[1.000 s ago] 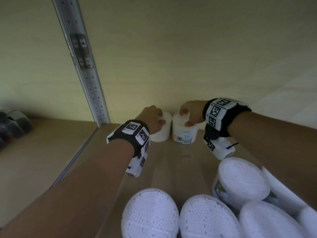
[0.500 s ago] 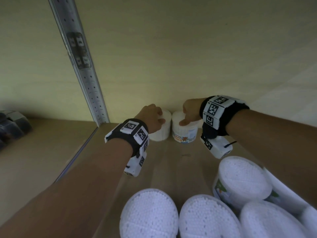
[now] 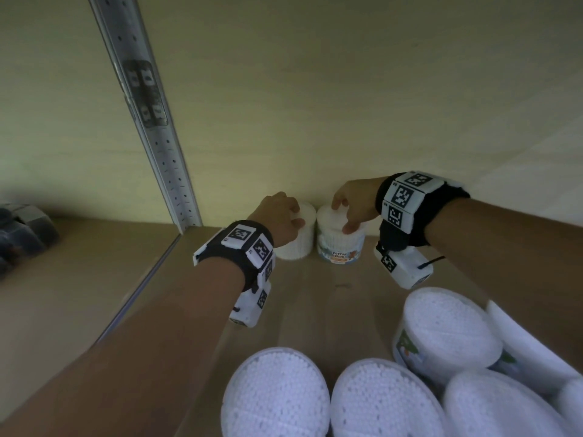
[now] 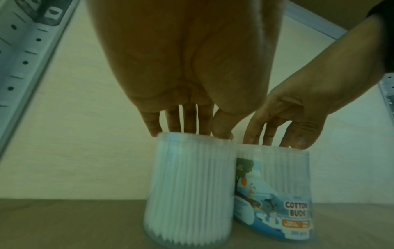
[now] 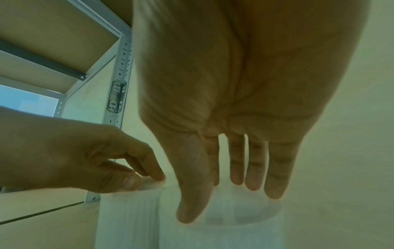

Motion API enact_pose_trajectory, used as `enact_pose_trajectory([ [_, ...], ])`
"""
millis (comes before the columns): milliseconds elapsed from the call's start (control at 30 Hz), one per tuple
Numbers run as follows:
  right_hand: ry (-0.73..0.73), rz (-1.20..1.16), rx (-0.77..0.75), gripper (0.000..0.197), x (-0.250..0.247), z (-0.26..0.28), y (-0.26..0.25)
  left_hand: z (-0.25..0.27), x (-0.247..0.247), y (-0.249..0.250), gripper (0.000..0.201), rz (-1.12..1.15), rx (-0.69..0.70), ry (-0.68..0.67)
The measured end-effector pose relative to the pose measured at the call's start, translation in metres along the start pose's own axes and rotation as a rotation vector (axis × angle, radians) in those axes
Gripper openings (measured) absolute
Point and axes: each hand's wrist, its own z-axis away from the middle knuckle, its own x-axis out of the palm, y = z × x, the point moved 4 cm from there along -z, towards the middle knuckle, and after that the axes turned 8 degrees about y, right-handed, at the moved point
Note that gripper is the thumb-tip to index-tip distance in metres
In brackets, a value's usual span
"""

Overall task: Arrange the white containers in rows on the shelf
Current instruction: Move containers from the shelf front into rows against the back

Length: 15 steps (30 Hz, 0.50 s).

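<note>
Two white containers (image 3: pixel 298 234) stand side by side at the back of the shelf (image 3: pixel 347 279), the left hand (image 3: pixel 277 216) gripping the left one's top, the right hand (image 3: pixel 355 205) gripping the labelled one (image 3: pixel 340 247).

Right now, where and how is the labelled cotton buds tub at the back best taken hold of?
By its top rim, from above. The tub stands upright, touching the plain tub on its left near the back wall, so its sides are crowded. The right hand already has its grip there, thumb in front, fingers behind.
</note>
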Motion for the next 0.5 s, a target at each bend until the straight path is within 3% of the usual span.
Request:
enact_pose_trajectory([
  [500,0.038,0.129,0.029,0.067,0.007,-0.011,-0.003,-0.002,-0.005,-0.001,0.043,0.013,0.004,-0.073],
])
